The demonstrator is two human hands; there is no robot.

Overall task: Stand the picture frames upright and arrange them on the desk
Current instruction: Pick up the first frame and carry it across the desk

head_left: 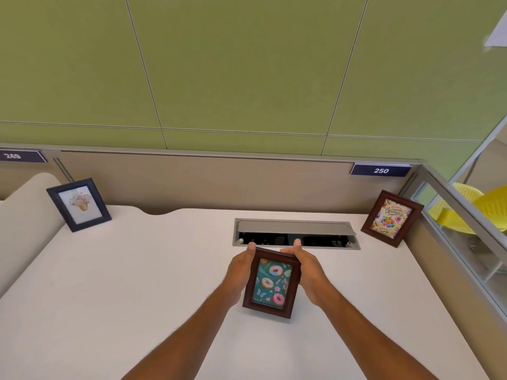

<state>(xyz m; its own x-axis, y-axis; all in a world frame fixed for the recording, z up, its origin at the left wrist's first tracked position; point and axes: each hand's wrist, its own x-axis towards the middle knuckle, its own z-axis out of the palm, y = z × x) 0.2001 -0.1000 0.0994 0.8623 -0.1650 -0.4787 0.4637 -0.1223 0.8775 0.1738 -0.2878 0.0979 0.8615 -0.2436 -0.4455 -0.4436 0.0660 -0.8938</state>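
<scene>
A brown-framed donut picture (271,282) stands tilted back in the middle of the white desk (123,283), its lower edge on the surface. My left hand (241,272) grips its left side and my right hand (310,272) grips its right side, fingers over the top corners. A dark blue frame with a flower picture (78,204) stands upright at the back left. At the back right a brown frame with a birthday picture (391,218) leans upright near the partition.
An open cable tray (296,233) with a grey lid is set into the desk just behind the held frame. A beige partition (219,182) borders the back, a glass panel (466,242) the right side. Yellow chairs (477,209) sit beyond the glass.
</scene>
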